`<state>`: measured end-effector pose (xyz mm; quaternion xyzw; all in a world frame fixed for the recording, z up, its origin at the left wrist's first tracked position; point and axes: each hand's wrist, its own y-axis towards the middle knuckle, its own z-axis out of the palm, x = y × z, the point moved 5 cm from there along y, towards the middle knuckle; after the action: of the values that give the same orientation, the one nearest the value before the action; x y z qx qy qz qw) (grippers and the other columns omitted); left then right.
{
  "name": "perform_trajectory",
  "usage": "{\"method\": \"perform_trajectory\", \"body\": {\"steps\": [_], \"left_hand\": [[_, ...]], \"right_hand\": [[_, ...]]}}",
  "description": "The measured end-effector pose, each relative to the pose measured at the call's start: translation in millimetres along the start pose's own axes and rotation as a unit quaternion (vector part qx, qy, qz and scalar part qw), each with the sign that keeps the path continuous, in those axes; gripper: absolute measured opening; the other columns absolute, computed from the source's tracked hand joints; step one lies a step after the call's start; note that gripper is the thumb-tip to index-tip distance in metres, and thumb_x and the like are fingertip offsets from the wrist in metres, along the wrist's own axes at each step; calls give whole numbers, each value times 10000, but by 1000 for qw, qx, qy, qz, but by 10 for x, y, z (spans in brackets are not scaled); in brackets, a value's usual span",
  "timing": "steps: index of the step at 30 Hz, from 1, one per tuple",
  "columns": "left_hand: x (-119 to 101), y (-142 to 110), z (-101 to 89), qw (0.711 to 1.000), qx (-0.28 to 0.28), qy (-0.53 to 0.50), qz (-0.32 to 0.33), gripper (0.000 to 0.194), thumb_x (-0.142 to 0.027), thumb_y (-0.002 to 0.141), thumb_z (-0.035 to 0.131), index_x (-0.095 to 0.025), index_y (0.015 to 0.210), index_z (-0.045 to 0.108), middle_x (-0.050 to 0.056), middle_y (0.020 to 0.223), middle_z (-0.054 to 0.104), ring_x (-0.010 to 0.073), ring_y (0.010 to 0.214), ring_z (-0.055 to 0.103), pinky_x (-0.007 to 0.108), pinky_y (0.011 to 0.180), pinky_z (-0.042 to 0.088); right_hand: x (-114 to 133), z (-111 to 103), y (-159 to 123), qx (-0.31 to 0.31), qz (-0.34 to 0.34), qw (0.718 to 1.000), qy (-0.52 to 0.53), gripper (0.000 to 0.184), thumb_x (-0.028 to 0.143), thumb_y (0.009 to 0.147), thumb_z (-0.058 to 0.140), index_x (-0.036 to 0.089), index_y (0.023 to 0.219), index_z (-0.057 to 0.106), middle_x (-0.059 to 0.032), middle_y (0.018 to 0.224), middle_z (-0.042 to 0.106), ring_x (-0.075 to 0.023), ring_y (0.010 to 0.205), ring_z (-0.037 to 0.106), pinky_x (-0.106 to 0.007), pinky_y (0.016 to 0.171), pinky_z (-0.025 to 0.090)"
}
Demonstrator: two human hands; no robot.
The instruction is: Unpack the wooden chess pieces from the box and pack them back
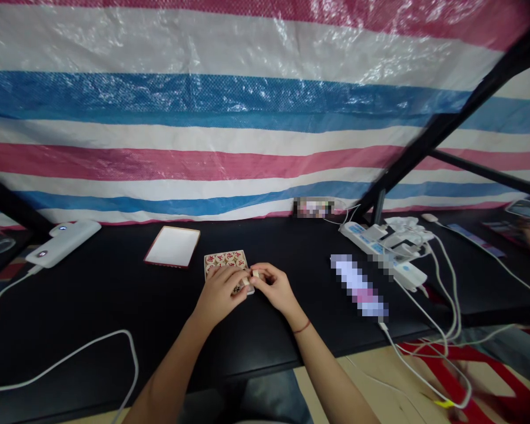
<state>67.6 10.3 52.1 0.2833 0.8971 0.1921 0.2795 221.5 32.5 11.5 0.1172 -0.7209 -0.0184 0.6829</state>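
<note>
Box of round wooden game pieces with red markings, lying on the black table, its near edge hidden by the hands. Left hand, fingers curled, rests on the box's near right corner; whether it grips a piece cannot be made out. Right hand pinches a small pale piece just beside the box. Farther left, the box lid; right, a power strip with tangled white cables. Several items are blurred out.
</note>
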Motion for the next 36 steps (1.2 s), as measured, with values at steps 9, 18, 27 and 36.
{"method": "perform_trajectory", "body": {"steps": [9, 18, 27, 36], "left_hand": [[-52, -18, 34, 998, 52, 23, 16, 50, -207, 806, 589, -246, 816, 619, -13, 903, 717, 218, 1008, 595, 403, 909, 351], [-74, -38, 56, 996, 42, 63, 37, 86, -214, 839, 589, -247, 847, 667, -10, 896, 708, 215, 996, 564, 395, 879, 329], [-88, -37, 15, 994, 35, 85, 54, 138, -169, 836, 559, -251, 827, 669, -2, 870, 690, 211, 965, 550, 387, 846, 313], [-81, -44, 31, 994, 11, 96, 60, 149, -290, 884, 587, -256, 792, 699, 5, 886, 694, 216, 985, 550, 393, 867, 316]], "right_hand": [[-6, -94, 19, -41, 6, 999, 3, 329, 444, 776, 712, 192, 978, 646, -82, 940, 743, -144, 639, 618, -274, 565, 501], [-57, -84, 4, -27, 5, 1000, -1, 321, 389, 756, 744, 196, 977, 613, -75, 1004, 724, -121, 645, 592, -255, 606, 484], [-58, -87, 10, -18, -6, 999, -43, 291, 380, 792, 706, 203, 1010, 633, -73, 1057, 696, -108, 622, 559, -260, 622, 484], [-27, -105, 31, -34, -63, 995, -76, 238, 372, 789, 698, 212, 965, 673, -106, 1139, 554, -124, 713, 582, -274, 625, 529]]}}
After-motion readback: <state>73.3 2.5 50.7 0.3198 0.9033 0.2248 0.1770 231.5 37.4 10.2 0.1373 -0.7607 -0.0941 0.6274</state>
